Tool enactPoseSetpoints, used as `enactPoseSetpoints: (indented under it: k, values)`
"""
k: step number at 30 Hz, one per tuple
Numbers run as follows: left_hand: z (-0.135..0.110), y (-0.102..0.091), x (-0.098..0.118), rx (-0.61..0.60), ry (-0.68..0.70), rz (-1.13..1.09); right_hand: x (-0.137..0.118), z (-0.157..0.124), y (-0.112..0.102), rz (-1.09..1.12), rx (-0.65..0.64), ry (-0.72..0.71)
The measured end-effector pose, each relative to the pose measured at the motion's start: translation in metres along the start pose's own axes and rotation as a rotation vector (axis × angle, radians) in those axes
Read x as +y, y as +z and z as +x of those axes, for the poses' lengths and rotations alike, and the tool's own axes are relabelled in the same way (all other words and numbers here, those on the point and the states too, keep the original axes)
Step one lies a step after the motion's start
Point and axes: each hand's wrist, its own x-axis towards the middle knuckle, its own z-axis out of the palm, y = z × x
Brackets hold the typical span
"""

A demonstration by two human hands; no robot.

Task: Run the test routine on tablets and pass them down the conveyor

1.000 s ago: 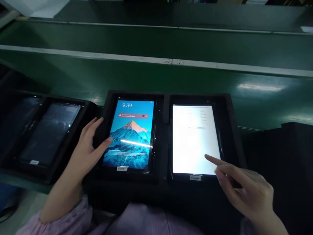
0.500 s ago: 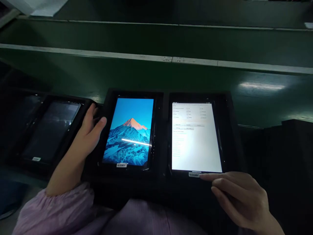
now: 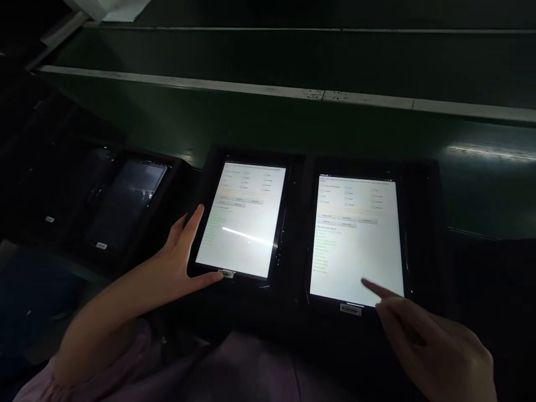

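Two lit tablets lie side by side in black trays. The left tablet [image 3: 245, 223] and the right tablet [image 3: 352, 248] both show a white page with check boxes, grey buttons and lines of green text. My left hand [image 3: 180, 262] is spread at the left tablet's lower left corner, its thumb at the barcode label [image 3: 226, 274] on the bottom edge. Over the lower part of the right tablet's screen, my right hand [image 3: 439, 343] points with its index finger out and the other fingers curled. Whether that fingertip touches the glass I cannot tell. Neither hand holds anything.
A dark-screened tablet [image 3: 125, 195] sits in a black tray to the left, with another labelled dark device [image 3: 49, 219] beyond it. Behind the trays runs a green bench surface [image 3: 268, 131] with a pale metal strip [image 3: 234, 87] across it.
The left tablet's mountain picture has given way to the white test page. My left thumb has come down to its bottom edge. My right fingertip has risen from the bottom label onto the screen area.
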Motion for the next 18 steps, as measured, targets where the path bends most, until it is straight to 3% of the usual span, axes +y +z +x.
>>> enactPoseSetpoints:
  k: [2,5,12,18]
  values:
    - [0.001,-0.001,0.007,-0.046,-0.060,0.011,0.002,-0.003,0.003,-0.012,0.067,0.048]
    - [0.007,0.000,0.015,-0.005,-0.094,-0.020,0.003,-0.006,0.004,0.006,0.096,0.042]
    - [0.030,0.012,0.014,0.286,-0.081,-0.249,-0.007,0.000,-0.007,0.072,0.015,-0.030]
    - [0.028,0.013,0.001,0.231,-0.088,-0.378,-0.013,0.007,-0.003,0.177,-0.028,-0.159]
